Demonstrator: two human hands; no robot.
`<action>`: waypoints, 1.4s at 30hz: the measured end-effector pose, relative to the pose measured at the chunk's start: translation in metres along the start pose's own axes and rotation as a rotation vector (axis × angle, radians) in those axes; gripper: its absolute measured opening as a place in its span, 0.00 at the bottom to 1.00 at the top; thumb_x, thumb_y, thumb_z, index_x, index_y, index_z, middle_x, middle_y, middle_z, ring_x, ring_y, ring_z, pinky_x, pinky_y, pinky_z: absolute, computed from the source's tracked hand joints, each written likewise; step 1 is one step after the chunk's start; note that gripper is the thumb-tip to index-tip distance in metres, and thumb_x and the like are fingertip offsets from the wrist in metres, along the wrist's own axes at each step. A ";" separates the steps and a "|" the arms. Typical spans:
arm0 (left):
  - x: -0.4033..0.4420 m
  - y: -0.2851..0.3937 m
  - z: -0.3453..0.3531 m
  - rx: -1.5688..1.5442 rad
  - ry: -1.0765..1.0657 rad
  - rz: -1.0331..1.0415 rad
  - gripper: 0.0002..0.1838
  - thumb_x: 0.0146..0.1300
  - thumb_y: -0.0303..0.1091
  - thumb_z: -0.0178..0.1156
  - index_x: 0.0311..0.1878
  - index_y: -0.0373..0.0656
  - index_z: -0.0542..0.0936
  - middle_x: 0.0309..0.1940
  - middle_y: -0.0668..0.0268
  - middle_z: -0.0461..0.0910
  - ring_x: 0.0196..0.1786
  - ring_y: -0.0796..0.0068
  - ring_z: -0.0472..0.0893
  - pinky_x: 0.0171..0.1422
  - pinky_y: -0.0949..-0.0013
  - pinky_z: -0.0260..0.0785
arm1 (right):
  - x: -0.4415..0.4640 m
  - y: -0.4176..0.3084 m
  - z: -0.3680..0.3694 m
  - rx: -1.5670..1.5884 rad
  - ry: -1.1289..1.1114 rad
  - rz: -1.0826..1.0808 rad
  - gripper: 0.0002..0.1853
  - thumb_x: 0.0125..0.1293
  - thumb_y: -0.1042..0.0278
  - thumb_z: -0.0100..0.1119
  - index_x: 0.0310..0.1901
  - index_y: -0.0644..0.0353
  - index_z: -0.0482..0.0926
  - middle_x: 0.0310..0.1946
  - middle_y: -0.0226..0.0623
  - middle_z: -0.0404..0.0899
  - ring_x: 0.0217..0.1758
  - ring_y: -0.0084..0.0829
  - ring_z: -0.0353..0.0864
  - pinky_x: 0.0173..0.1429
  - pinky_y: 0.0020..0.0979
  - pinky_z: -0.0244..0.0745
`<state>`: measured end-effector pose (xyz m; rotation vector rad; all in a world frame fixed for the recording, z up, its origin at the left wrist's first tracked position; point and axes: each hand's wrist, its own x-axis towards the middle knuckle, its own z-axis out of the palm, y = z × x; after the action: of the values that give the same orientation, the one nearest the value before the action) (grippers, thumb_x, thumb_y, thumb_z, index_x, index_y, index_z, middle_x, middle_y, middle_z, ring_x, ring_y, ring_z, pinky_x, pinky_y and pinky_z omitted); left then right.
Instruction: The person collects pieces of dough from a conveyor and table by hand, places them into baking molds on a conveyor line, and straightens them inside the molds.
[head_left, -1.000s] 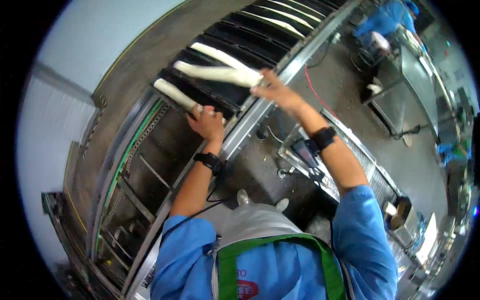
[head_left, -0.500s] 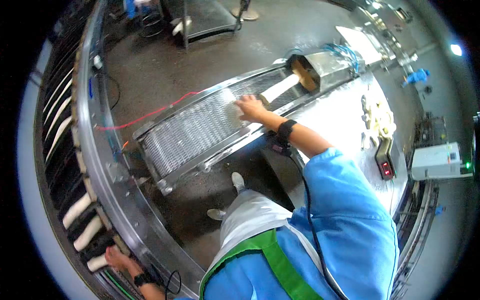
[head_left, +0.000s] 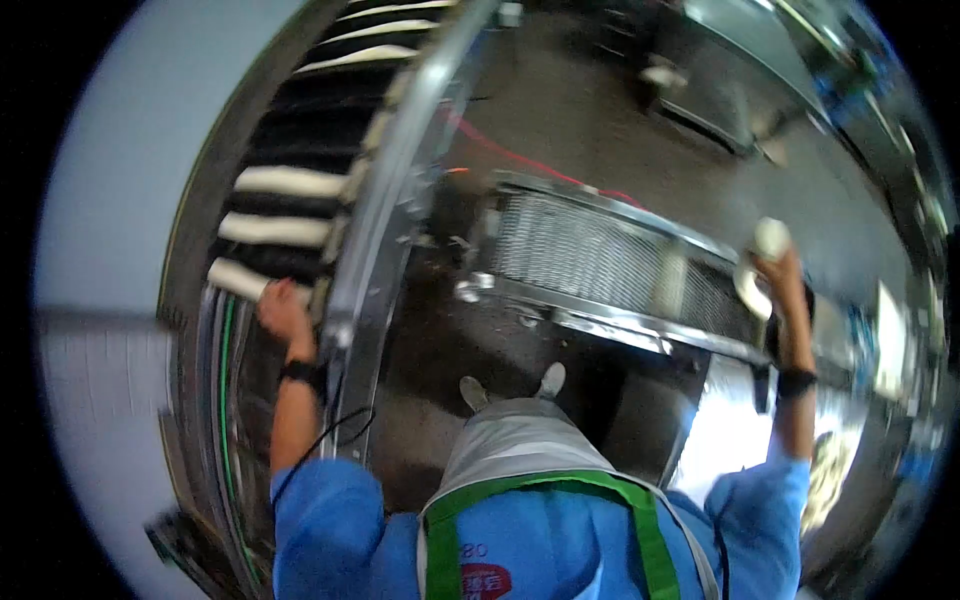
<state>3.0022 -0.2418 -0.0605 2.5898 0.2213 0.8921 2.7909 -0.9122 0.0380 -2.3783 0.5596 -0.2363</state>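
Observation:
My left hand (head_left: pixel 285 308) is at the left conveyor, its fingers closed on the near end of a pale dough strip (head_left: pixel 236 278) lying across a black slot. Further up the same belt lie more pale dough strips (head_left: pixel 285 230), one per slot. Off to the right, my right hand (head_left: pixel 783 272) grips another dough strip (head_left: pixel 750 292), which bends and hangs from the fingers above the far end of a mesh conveyor (head_left: pixel 590 255). Motion blurs this hand. One more pale piece (head_left: pixel 670 280), smeared, shows on the mesh.
A metal rail (head_left: pixel 385 210) runs along the left conveyor. Beyond the mesh conveyor runs a red cable (head_left: pixel 520 160) near the floor. A shiny metal table (head_left: pixel 725 420) stands at right, with a pile of pale pieces (head_left: pixel 828 470). A metal stand (head_left: pixel 735 60) is at the back.
The view has swung left. My right hand, earlier low over the mesh beside a dough strip, now holds one up off it. My left hand stays at the end of its strip.

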 end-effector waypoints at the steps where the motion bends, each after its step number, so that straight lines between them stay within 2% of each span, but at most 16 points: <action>1: -0.001 0.007 0.010 0.093 0.003 0.069 0.05 0.47 0.33 0.55 0.26 0.45 0.77 0.37 0.64 0.74 0.42 0.64 0.71 0.48 0.64 0.60 | 0.003 -0.016 -0.026 0.171 -0.007 -0.051 0.18 0.45 0.64 0.60 0.38 0.63 0.71 0.30 0.36 0.75 0.33 0.28 0.74 0.38 0.27 0.69; 3: -0.009 0.003 0.039 0.073 -0.125 -0.092 0.06 0.55 0.38 0.51 0.33 0.49 0.74 0.53 0.63 0.61 0.57 0.62 0.58 0.63 0.53 0.37 | 0.003 -0.094 -0.033 0.515 0.149 -0.241 0.23 0.45 0.62 0.60 0.42 0.66 0.68 0.35 0.41 0.72 0.39 0.32 0.72 0.44 0.32 0.68; 9: 0.003 0.010 0.022 0.049 0.007 -0.047 0.08 0.53 0.38 0.51 0.27 0.45 0.73 0.45 0.58 0.68 0.53 0.61 0.63 0.63 0.51 0.37 | 0.073 -0.279 0.039 0.915 0.132 -0.346 0.21 0.50 0.62 0.56 0.41 0.70 0.70 0.39 0.42 0.71 0.40 0.31 0.72 0.45 0.30 0.70; 13: 0.003 0.017 0.011 -0.047 0.067 -0.059 0.07 0.52 0.37 0.51 0.26 0.44 0.73 0.42 0.57 0.70 0.53 0.62 0.63 0.63 0.50 0.38 | 0.119 -0.384 0.168 1.078 0.281 -0.509 0.08 0.50 0.69 0.56 0.30 0.64 0.73 0.24 0.31 0.74 0.28 0.26 0.72 0.35 0.26 0.67; 14: 0.003 0.019 0.009 -0.026 0.048 -0.081 0.07 0.52 0.36 0.51 0.26 0.44 0.73 0.42 0.57 0.69 0.54 0.62 0.62 0.63 0.51 0.38 | 0.139 -0.390 0.211 0.960 0.288 -0.509 0.14 0.48 0.68 0.58 0.36 0.65 0.70 0.31 0.35 0.73 0.33 0.28 0.71 0.38 0.28 0.66; 15: 0.002 0.020 0.007 -0.005 0.026 -0.100 0.07 0.51 0.36 0.51 0.26 0.44 0.73 0.42 0.57 0.69 0.54 0.62 0.62 0.62 0.51 0.39 | 0.154 -0.388 0.262 0.917 0.195 -0.478 0.22 0.47 0.67 0.59 0.43 0.65 0.64 0.37 0.37 0.70 0.39 0.30 0.68 0.41 0.29 0.65; 16: 0.003 0.018 0.003 0.024 -0.010 -0.114 0.07 0.51 0.36 0.50 0.26 0.44 0.73 0.43 0.57 0.69 0.54 0.63 0.62 0.62 0.51 0.39 | 0.159 -0.380 0.330 0.954 -0.288 -0.389 0.30 0.46 0.66 0.61 0.49 0.64 0.58 0.42 0.37 0.66 0.44 0.31 0.65 0.45 0.29 0.63; 18: 0.010 0.014 0.003 0.036 -0.023 -0.109 0.06 0.50 0.35 0.51 0.26 0.43 0.73 0.43 0.57 0.69 0.54 0.64 0.62 0.62 0.52 0.40 | 0.137 -0.378 0.319 0.821 -0.518 -0.140 0.28 0.47 0.64 0.60 0.49 0.62 0.61 0.41 0.35 0.65 0.43 0.29 0.65 0.44 0.27 0.63; 23: 0.010 0.006 0.004 -0.006 -0.014 -0.090 0.06 0.47 0.33 0.54 0.29 0.43 0.73 0.43 0.58 0.70 0.52 0.63 0.64 0.59 0.56 0.46 | 0.143 -0.274 0.278 0.747 -0.693 -0.139 0.17 0.53 0.66 0.55 0.43 0.61 0.68 0.33 0.29 0.70 0.34 0.21 0.67 0.37 0.21 0.63; 24: 0.011 0.011 -0.002 0.070 -0.125 -0.115 0.09 0.55 0.37 0.50 0.33 0.42 0.73 0.52 0.59 0.61 0.53 0.58 0.61 0.57 0.54 0.48 | 0.154 -0.231 0.279 0.720 -0.686 -0.127 0.15 0.53 0.67 0.54 0.42 0.61 0.69 0.32 0.28 0.71 0.34 0.21 0.68 0.37 0.22 0.64; 26: 0.012 0.007 -0.001 0.165 0.026 0.110 0.10 0.47 0.31 0.54 0.36 0.44 0.73 0.43 0.58 0.70 0.47 0.58 0.66 0.54 0.58 0.53 | 0.159 -0.153 0.257 0.642 -0.612 -0.118 0.10 0.52 0.69 0.54 0.37 0.61 0.72 0.31 0.31 0.73 0.35 0.24 0.70 0.38 0.25 0.66; 29: 0.013 0.009 -0.001 0.017 -0.039 0.030 0.15 0.43 0.25 0.57 0.38 0.44 0.75 0.36 0.60 0.71 0.42 0.60 0.69 0.48 0.64 0.60 | 0.154 -0.019 0.205 0.102 -0.487 -0.180 0.13 0.49 0.67 0.55 0.38 0.60 0.72 0.34 0.38 0.74 0.37 0.31 0.73 0.41 0.29 0.67; 31: 0.010 0.036 -0.009 0.401 -0.081 0.020 0.15 0.46 0.35 0.57 0.39 0.43 0.75 0.30 0.60 0.71 0.33 0.61 0.72 0.37 0.63 0.66 | 0.127 0.037 0.150 -0.206 -0.496 -0.021 0.17 0.47 0.62 0.56 0.40 0.58 0.72 0.37 0.41 0.73 0.39 0.37 0.72 0.43 0.33 0.67; 34: 0.025 -0.010 -0.006 0.461 -0.159 0.039 0.13 0.52 0.39 0.52 0.40 0.46 0.75 0.35 0.62 0.72 0.37 0.64 0.72 0.41 0.65 0.64 | 0.056 0.107 0.087 -0.169 -0.322 0.181 0.20 0.44 0.60 0.59 0.40 0.58 0.72 0.34 0.42 0.73 0.40 0.39 0.72 0.44 0.35 0.66; 39: 0.075 0.050 0.038 0.380 -0.349 0.338 0.15 0.57 0.41 0.45 0.44 0.47 0.73 0.42 0.61 0.71 0.46 0.62 0.68 0.49 0.64 0.59 | -0.002 0.150 0.016 -0.575 -0.094 0.533 0.36 0.36 0.69 0.64 0.52 0.43 0.59 0.51 0.42 0.54 0.51 0.48 0.60 0.47 0.47 0.65; 42: 0.112 0.032 0.129 0.329 -0.517 0.417 0.17 0.55 0.41 0.46 0.47 0.46 0.71 0.47 0.57 0.68 0.50 0.59 0.65 0.53 0.64 0.56 | -0.005 0.182 -0.003 -0.890 0.033 0.493 0.29 0.46 0.71 0.54 0.53 0.42 0.60 0.51 0.40 0.58 0.50 0.46 0.62 0.48 0.44 0.65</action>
<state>3.1706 -0.2810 -0.0776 3.1311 -0.3569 0.2858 2.7254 -1.0358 -0.0783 -2.9350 1.4756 0.2552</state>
